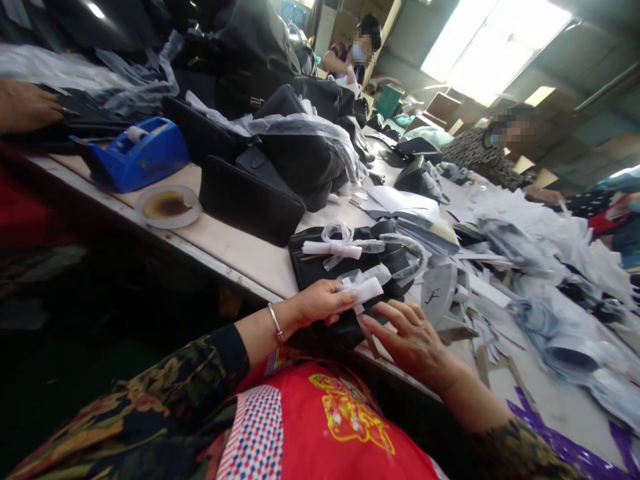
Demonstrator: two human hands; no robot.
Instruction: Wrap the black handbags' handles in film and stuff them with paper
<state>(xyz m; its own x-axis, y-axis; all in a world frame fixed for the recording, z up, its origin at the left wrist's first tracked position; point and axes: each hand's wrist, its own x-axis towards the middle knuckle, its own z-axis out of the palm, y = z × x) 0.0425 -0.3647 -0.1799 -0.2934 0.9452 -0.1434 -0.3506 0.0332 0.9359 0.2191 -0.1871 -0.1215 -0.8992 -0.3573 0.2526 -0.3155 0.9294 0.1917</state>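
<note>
Now our left hand (324, 301) pinches a white wrap (369, 291) near the middle of the frame, over a black bag (311, 269) on the desk (257, 262). Our right hand (419, 345) hangs just beside it, fingers (393, 316) spread and loose. If we tug too hard, the thin wrap might rip.
</note>
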